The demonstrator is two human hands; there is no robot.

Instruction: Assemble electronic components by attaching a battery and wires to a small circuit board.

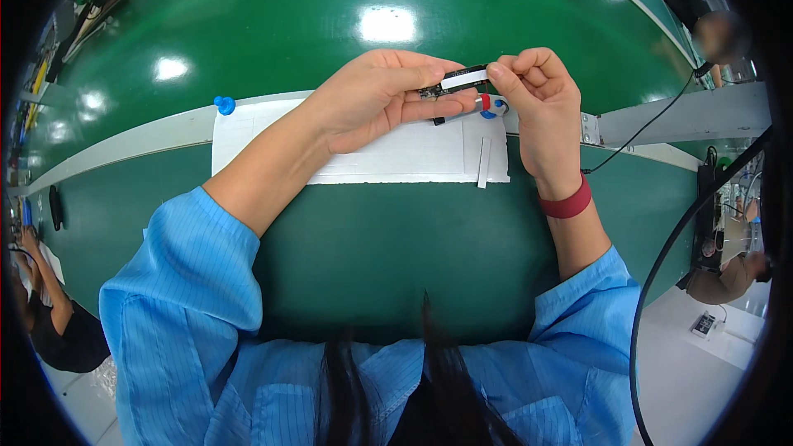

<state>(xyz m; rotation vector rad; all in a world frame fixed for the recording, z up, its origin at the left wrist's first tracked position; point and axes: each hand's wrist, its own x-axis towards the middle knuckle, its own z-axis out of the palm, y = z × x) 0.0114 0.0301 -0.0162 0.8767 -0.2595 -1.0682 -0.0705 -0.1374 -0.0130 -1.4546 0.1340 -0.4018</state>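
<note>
Over the far side of the bench, my left hand [376,95] grips a small black circuit board [431,92] between thumb and fingers. A white strip [465,79] lies along the board's upper face. My right hand [541,99] has thumb and forefinger pinched at the right end of that strip; whether they also touch the board is hidden. Just below the board is a slim tool with a red and silver band [483,103], partly behind my left fingers. Under both hands lies a white sheet [372,161], and a narrow loose white strip [484,163] rests near its right edge.
Blue pins [224,105] stand at the sheet's upper corners. A pale rail [652,113] crosses the green bench [396,239]. A red wristband [567,198] with a thin cord is on my right wrist. A black cable [661,256] hangs at right. Other people sit at both sides.
</note>
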